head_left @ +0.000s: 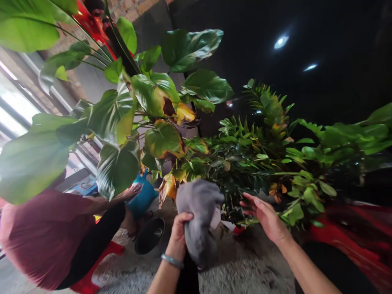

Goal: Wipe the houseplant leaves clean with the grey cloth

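Observation:
A grey cloth (200,222) hangs bunched from my left hand (178,228), whose fingers are closed around it with the thumb on top. A bracelet circles that wrist. To the right, my right hand (268,218) is held out with its fingers stretched and nothing in it, near the lower leaves of the leafy plants (245,163). Above the cloth, a large-leaved plant (165,139) shows several yellowed, browned leaves. Part of a white and red container (232,227) is visible behind the cloth.
At left, a person in a pink shirt (45,237) sits on a red stool (104,261), a hand by a blue object (142,198). A dark bucket (150,236) stands on the rough floor (245,273). Red plastic (352,241) lies at right, below a dark glossy panel (321,36).

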A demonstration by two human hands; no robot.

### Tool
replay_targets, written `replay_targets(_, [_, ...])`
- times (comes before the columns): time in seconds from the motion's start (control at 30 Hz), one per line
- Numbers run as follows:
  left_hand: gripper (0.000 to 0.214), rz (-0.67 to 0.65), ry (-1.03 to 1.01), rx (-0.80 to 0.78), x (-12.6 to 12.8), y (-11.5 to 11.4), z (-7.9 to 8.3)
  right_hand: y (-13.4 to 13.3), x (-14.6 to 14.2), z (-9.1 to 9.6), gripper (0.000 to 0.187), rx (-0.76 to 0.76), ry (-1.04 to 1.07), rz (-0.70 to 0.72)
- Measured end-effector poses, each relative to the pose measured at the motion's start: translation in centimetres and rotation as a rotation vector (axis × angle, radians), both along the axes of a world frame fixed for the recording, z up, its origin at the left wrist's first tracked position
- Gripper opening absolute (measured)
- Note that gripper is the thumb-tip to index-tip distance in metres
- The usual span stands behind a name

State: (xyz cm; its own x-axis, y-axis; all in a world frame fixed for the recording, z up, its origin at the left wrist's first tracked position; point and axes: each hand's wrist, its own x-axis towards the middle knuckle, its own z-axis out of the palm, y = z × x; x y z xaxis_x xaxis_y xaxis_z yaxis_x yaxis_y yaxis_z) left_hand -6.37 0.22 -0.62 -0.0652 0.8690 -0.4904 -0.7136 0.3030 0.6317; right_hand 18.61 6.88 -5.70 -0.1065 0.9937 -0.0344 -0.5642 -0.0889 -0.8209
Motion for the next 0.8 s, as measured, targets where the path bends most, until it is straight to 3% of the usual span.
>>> replay_targets(0.1, [0.02, 0.243, 0.083, 0.138, 0.1, 3.4, 4.3, 0.1, -0.6, -0.1, 0.041, -0.012, 0.028, 0.0])
replay_targets(0.17, [0.021, 0.322, 0.168, 0.136, 1.3, 5.1, 5.0, 0.2, -0.9, -0.3, 0.042, -0.019, 0.025, 0.006])
replay_targets(0.27, [0.023, 0.237, 0.288, 0.018, 3.3, 4.9, 2.4, 0.2, -1.0, -0.7, 0.043, -0.026, 0.013, 0.009])
replay_targets(0.37, [0.024, 0.026, 0.232, -0.118, 3.8, 1.9, -1.5, 0.2, -0.5, -0.7, 0.043, -0.029, 0.013, 0.007])
replay_targets(0.43, [0.023, -0.052, 0.123, -0.169, 3.1, 0.0, -2.5, 0.2, -0.1, -0.5, 0.044, -0.04, 0.025, 0.002])
replay_targets(0.47, [0.022, -0.051, 0.081, -0.166, 2.6, -0.5, -2.2, 0.3, 0.1, -0.5, 0.043, -0.047, 0.034, -0.001])
replay_targets(0.57, [0.019, 0.084, 0.047, -0.002, 1.3, 0.2, 1.0, 0.3, 0.4, -0.3, 0.04, -0.043, 0.057, 0.002])
replay_targets(0.7, [0.017, 0.279, 0.102, 0.209, 2.1, 4.5, 6.1, 0.2, 0.0, -0.2, 0.04, -0.028, 0.068, 0.014])
replay_targets(0.77, [0.017, 0.326, 0.155, 0.181, 3.4, 5.9, 6.5, 0.1, -0.2, -0.2, 0.04, -0.028, 0.064, 0.01])
replay_targets(0.8, [0.017, 0.319, 0.177, 0.143, 4.1, 6.0, 5.9, 0.1, -0.2, -0.2, 0.039, -0.032, 0.06, 0.005])
